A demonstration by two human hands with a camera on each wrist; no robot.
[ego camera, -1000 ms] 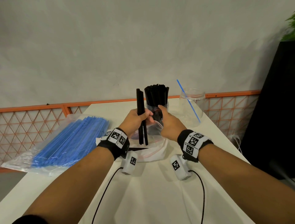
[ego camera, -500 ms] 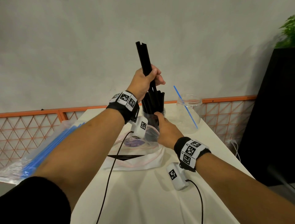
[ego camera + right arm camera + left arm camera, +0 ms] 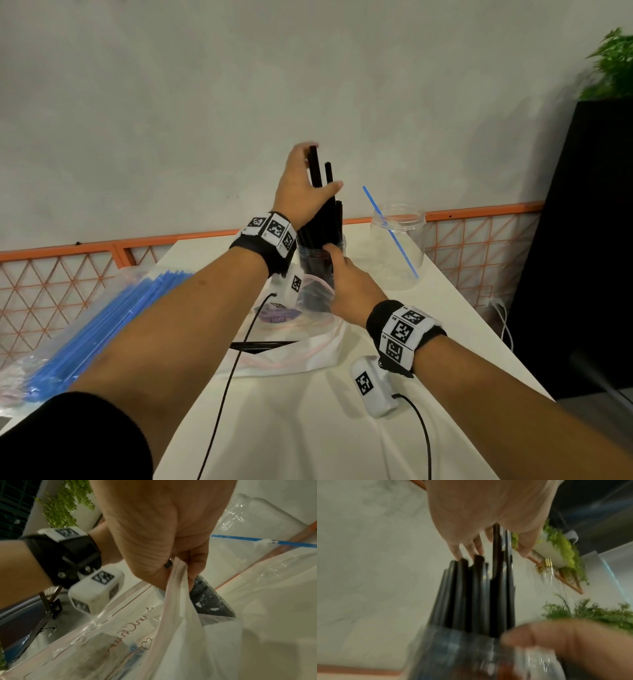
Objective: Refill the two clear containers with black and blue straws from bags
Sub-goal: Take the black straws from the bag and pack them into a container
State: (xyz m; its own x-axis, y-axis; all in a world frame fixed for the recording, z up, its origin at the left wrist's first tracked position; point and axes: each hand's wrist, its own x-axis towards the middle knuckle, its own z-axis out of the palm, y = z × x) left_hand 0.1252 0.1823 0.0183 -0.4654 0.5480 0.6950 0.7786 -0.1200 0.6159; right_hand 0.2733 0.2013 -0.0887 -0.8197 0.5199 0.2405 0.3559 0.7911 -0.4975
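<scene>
A clear container [image 3: 317, 262] packed with black straws [image 3: 323, 222] stands mid-table. My left hand [image 3: 310, 178] hovers over it with straight fingers lying against two taller black straws [image 3: 314, 166] that stand in the bundle. In the left wrist view the left hand [image 3: 488, 513] is spread above the black straws [image 3: 471, 595]. My right hand [image 3: 346, 284] pinches the rim of a nearly empty zip bag [image 3: 291, 353] beside that container, thumb against its wall. The second clear container [image 3: 397, 250] holds one blue straw [image 3: 390, 233]. A bag of blue straws [image 3: 92, 329] lies at the left.
A couple of black straws [image 3: 263, 343] remain in the zip bag. An orange lattice rail [image 3: 479, 246] runs behind the white table [image 3: 308, 428]. A black cabinet [image 3: 582, 240] with a plant [image 3: 613, 65] stands at the right. Wrist camera cables [image 3: 233, 377] trail over the table.
My left hand lifted a few black straws from the bag, raised them high, then lowered them into the black straw container and straightened its fingers. The right hand stayed by the container.
</scene>
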